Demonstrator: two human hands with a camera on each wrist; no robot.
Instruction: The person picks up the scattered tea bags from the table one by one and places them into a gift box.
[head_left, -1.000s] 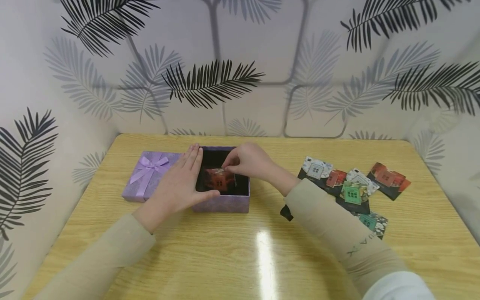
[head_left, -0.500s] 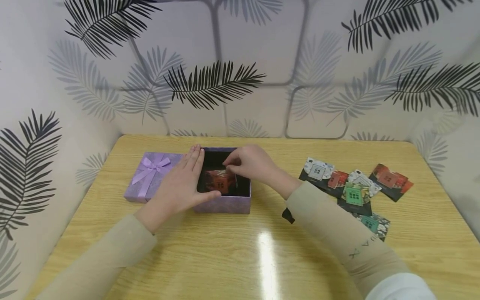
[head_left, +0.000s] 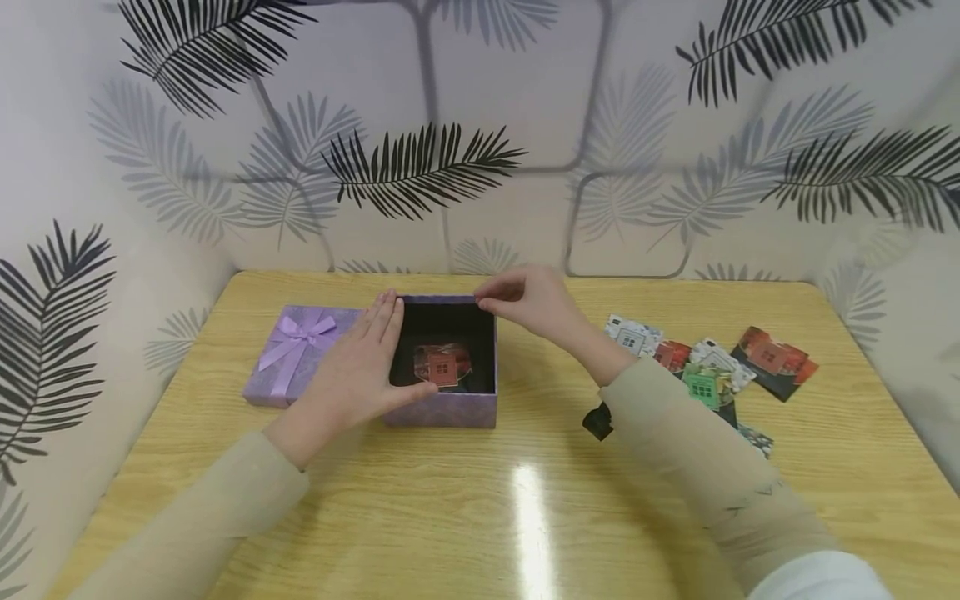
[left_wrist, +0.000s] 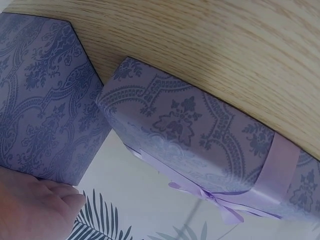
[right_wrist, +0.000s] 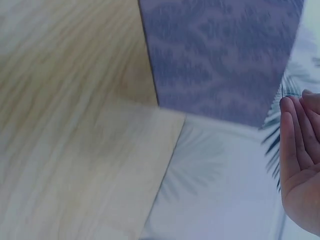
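Note:
An open purple patterned box point(head_left: 441, 411) with a black inside stands on the table. On its floor lies a small flat packet point(head_left: 444, 365), dark and red with a red label. My left hand point(head_left: 348, 375) rests along the box's left side, fingers straight and thumb stretched across the front edge. At the back right corner is my right hand point(head_left: 532, 300), fingertips close to the rim. In the right wrist view this hand point(right_wrist: 302, 160) shows bent, empty fingers beside the box wall point(right_wrist: 220, 60).
Left of the box lies its purple lid point(left_wrist: 180, 115), tied with a lilac ribbon bow point(head_left: 306, 330). Several similar packets point(head_left: 703, 387) lie spread on the right, partly behind my right sleeve. A small black item point(head_left: 597, 422) lies near that forearm. A leaf-patterned wall point(head_left: 510, 217) rises behind the table.
My right hand has come out of the box and moved right and back to its far right corner. The red packet now lies uncovered inside. The left hand has stayed put.

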